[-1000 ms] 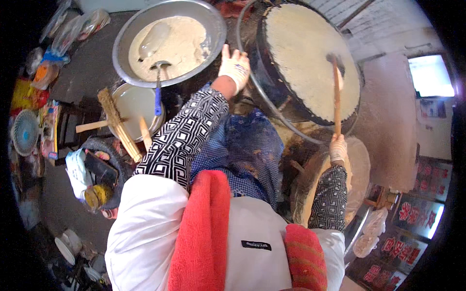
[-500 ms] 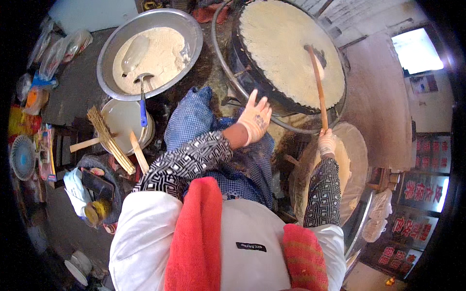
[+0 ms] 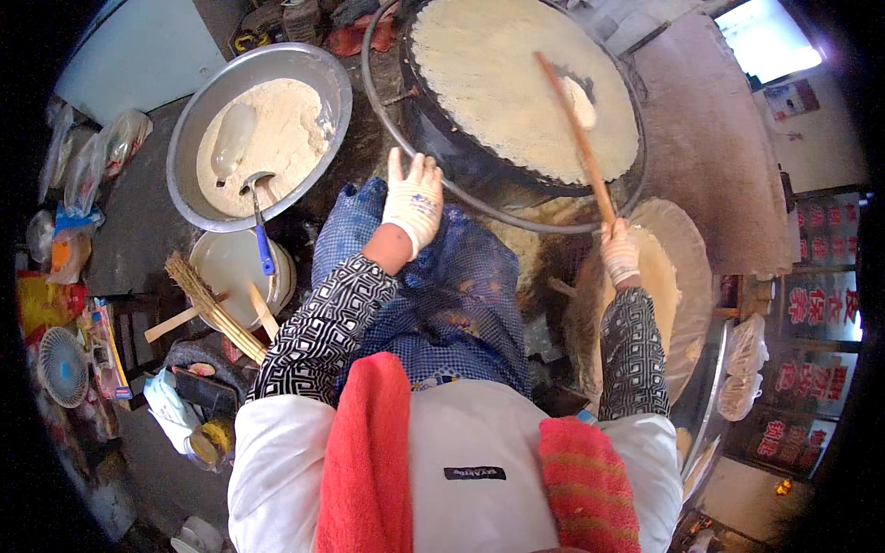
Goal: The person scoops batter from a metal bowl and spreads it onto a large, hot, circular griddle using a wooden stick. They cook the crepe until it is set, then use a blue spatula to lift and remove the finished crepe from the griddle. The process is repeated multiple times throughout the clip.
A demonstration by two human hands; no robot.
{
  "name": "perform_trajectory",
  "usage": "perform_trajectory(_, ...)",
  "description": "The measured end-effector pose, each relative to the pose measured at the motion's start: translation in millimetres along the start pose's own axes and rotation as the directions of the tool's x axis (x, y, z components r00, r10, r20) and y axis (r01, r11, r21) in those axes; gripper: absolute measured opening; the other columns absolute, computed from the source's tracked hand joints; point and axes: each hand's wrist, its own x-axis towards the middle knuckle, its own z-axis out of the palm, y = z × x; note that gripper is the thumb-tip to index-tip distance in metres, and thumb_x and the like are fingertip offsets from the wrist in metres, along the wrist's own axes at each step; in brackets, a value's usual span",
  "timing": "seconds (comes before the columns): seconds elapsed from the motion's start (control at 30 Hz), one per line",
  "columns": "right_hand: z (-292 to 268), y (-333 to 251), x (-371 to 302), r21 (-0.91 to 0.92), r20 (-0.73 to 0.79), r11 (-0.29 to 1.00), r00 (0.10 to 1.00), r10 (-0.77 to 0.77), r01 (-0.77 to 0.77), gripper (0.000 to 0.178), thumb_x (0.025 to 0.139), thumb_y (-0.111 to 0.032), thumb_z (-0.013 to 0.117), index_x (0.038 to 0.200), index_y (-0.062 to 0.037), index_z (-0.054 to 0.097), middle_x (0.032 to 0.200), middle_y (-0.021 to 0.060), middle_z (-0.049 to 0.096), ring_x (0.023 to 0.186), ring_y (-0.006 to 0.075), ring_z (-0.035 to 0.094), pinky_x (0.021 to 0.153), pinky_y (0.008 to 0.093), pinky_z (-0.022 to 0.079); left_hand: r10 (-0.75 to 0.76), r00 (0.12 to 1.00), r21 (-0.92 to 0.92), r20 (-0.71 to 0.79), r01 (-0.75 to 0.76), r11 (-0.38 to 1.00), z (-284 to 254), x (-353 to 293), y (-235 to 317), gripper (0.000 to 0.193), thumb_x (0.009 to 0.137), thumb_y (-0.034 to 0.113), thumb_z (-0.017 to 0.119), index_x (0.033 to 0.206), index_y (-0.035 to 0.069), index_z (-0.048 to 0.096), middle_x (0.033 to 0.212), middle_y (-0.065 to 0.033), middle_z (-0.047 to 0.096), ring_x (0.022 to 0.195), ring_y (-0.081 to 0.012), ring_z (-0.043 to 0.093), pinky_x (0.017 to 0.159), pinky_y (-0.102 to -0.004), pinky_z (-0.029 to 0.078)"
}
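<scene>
In my right hand [image 3: 619,251], which wears a pale glove, is a long wooden stick [image 3: 581,143]. Its far end reaches over the round black griddle [image 3: 479,164], where a thin pale batter layer [image 3: 498,55] covers most of the surface. Beside the stick lie a whitish lump of batter [image 3: 579,103] and a dark patch in the layer. My left hand [image 3: 413,201], also gloved, holds nothing; its fingers are stretched out by the metal ring [image 3: 371,88] around the griddle. Whether the fingertips touch the ring is unclear.
A large metal basin [image 3: 175,152] at the left holds pale flour-like mix, a clear scoop-like piece and a blue-handled ladle [image 3: 263,241]. Below it stand a white bucket [image 3: 286,267] and a straw brush [image 3: 198,288]. A round, plastic-covered tray [image 3: 687,304] with pale sheets sits near my right forearm.
The stick's far end has swung left and further out over the batter. My left hand has moved left along the ring, fingers still spread. The whole view has shifted slightly.
</scene>
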Motion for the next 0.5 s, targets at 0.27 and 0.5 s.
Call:
perform_trajectory(0.27,-1,4,7,-0.249,0.049,0.965,0.994,0.095,-0.080,0.035,0.099,-0.041,0.049,0.106,-0.0080,0.059,0.091,0.0275,0.067,0.084,0.0480,0.062,0.073,0.0551,0.049,-0.165,0.982,0.039,0.087,0.163,0.986,0,23,-57,0.054,0.092,0.025,0.050,0.141,0.005,0.046,0.153,-0.0100,0.041,0.142,-0.0290,0.034,0.113,-0.0707,0.007)
perform_trajectory(0.5,6,34,8,-0.102,0.069,0.990,0.992,0.108,-0.101,0.035,0.100,-0.039,0.043,0.103,-0.0086,0.060,0.090,0.0258,0.067,0.085,0.0463,0.063,0.076,0.0570,0.048,-0.136,0.985,0.028,0.109,0.134,0.991,-28,40,-52,0.066,0.082,0.038,0.064,0.140,0.010,0.046,0.148,-0.0091,0.042,0.140,-0.0277,0.033,0.114,-0.0640,0.013)
